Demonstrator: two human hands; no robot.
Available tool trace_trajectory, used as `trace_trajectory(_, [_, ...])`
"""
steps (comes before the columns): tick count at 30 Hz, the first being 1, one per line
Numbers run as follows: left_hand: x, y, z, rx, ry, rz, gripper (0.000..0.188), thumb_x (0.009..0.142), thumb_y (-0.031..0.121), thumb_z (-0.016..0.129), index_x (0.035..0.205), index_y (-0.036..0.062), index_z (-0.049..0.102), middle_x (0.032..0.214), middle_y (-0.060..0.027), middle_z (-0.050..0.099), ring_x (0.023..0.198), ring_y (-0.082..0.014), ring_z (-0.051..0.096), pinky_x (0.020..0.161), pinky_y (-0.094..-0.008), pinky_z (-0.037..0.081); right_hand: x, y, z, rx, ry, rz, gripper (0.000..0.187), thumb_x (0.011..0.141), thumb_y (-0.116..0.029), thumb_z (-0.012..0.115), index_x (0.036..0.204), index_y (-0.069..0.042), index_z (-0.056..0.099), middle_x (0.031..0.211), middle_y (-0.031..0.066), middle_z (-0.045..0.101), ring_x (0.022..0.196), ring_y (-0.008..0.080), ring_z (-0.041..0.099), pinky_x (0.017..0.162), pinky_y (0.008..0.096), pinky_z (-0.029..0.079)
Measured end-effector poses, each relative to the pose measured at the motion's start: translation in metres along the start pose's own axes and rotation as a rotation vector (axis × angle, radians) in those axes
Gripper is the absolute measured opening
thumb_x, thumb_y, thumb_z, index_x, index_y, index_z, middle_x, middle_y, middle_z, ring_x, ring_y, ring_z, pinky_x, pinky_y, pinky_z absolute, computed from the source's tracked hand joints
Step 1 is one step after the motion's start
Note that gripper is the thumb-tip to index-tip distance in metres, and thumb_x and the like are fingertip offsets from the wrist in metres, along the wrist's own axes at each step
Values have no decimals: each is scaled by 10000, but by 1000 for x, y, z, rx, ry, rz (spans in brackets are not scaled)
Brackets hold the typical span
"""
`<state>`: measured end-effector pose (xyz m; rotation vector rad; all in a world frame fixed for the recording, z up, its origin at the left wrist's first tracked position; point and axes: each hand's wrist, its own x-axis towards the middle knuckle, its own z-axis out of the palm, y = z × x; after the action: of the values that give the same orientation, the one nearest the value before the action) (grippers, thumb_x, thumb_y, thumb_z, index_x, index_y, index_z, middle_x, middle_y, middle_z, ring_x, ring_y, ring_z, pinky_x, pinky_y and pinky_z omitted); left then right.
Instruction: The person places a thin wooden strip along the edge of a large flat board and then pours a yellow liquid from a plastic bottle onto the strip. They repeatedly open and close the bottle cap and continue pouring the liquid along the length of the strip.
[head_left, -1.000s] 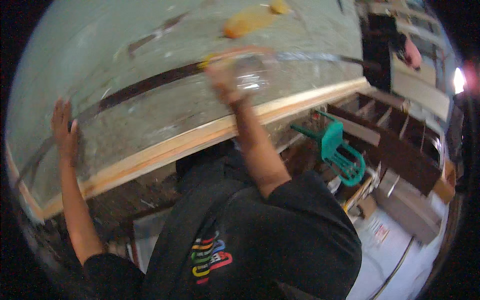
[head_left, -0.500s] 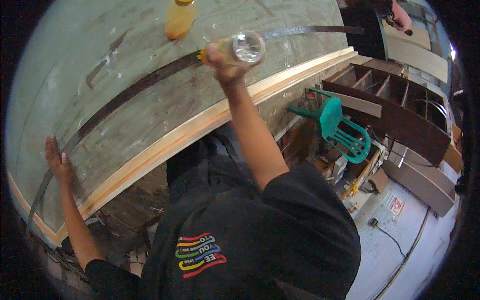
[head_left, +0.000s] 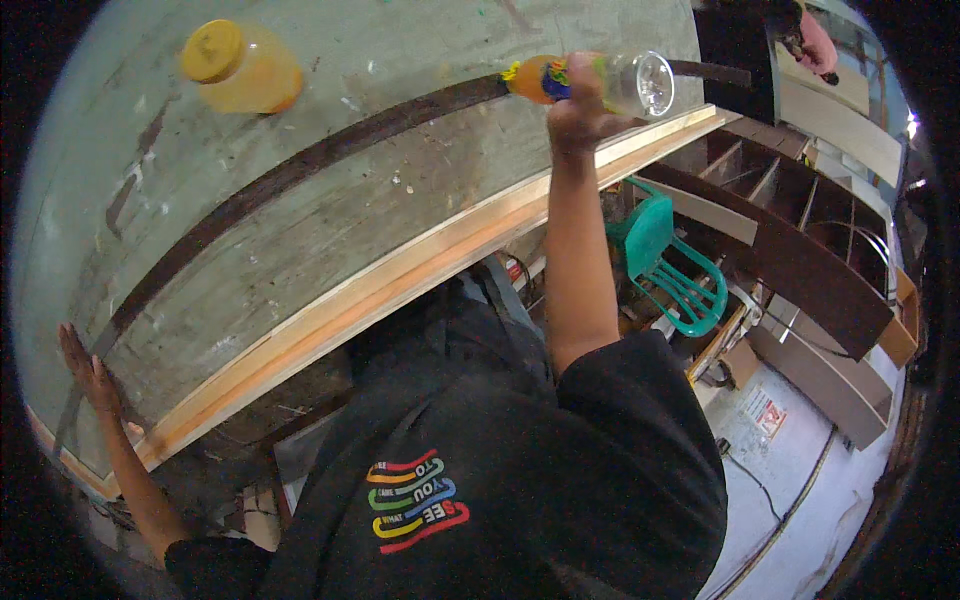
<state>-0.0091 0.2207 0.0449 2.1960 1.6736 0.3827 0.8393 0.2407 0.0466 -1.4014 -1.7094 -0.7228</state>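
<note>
A clear plastic bottle (head_left: pixel 622 84) lies sideways in my right hand (head_left: pixel 582 120), closed around its middle. Its round clear base points right, and its narrow yellow end points left, at the dark strip. Orange contents and a blue-and-yellow label show beside my fingers. The long, dark, flat strip (head_left: pixel 300 170) runs across the greenish tabletop (head_left: pixel 400 200) and looks curved in this view. At the strip's left end my left hand (head_left: pixel 95 380) rests with its fingers stretched out. A jar with a yellow lid (head_left: pixel 240 70) and yellow-orange contents stands beyond the strip.
Pale wooden edging (head_left: pixel 370 265) borders the table's near side. Below to the right are a green plastic chair (head_left: pixel 665 255), a dark shelf unit (head_left: pixel 790 235) and grey boards (head_left: pixel 830 375). A cable (head_left: pixel 780 545) crosses the floor. Another person's pink sleeve (head_left: pixel 817 45) shows at the far right.
My right hand has moved right along the strip with the bottle. My left hand now appears lower and slightly further left. The view has shifted, and the jar appears further left.
</note>
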Motion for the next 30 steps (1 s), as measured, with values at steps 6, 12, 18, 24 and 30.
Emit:
trace_trajectory(6, [-1, 15, -16, 289, -49, -13, 684, 929, 202, 452, 1581, 69, 293, 1670, -108, 203, 1548, -271, 152, 1250, -442, 92, 25, 18, -25, 309, -72, 473, 536, 759, -51, 808, 1184, 0, 485, 990, 99, 595, 857, 194, 608, 723, 356, 567])
trace_trajectory(12, [6, 15, -7, 167, 33, 86, 641, 966, 249, 410, 1584, 111, 308, 1663, -93, 239, 1542, -266, 183, 1249, -438, 108, 57, -143, -27, 1076, 183, 874, 327, 733, -134, 607, 1044, -53, 542, 826, 123, 633, 797, 254, 630, 796, 481, 534])
trace_trajectory(18, [3, 10, -11, 349, 8, 90, 644, 991, 341, 390, 1582, 98, 313, 1659, -97, 250, 1538, -276, 197, 1249, -432, 109, 76, -152, -25, 1656, 371, 1413, 273, 763, -313, 595, 887, -72, 629, 720, 93, 630, 714, 264, 622, 726, 477, 526])
trace_trajectory(24, [4, 4, -3, 216, 65, 92, 686, 986, 411, 400, 1572, 63, 321, 1653, -131, 254, 1535, -281, 205, 1248, -429, 110, 66, -101, -28, 1797, 437, 1722, 347, 662, -389, 683, 741, -63, 592, 682, 68, 609, 698, 274, 600, 721, 431, 519])
trace_trajectory(30, [6, 3, -8, 334, 25, 135, 695, 994, 458, 375, 1567, 68, 336, 1646, -139, 268, 1528, -301, 219, 1242, -444, 127, 60, -100, -20, 1882, 339, 1710, 300, 717, -362, 660, 773, -74, 600, 747, 79, 627, 732, 253, 611, 724, 443, 518])
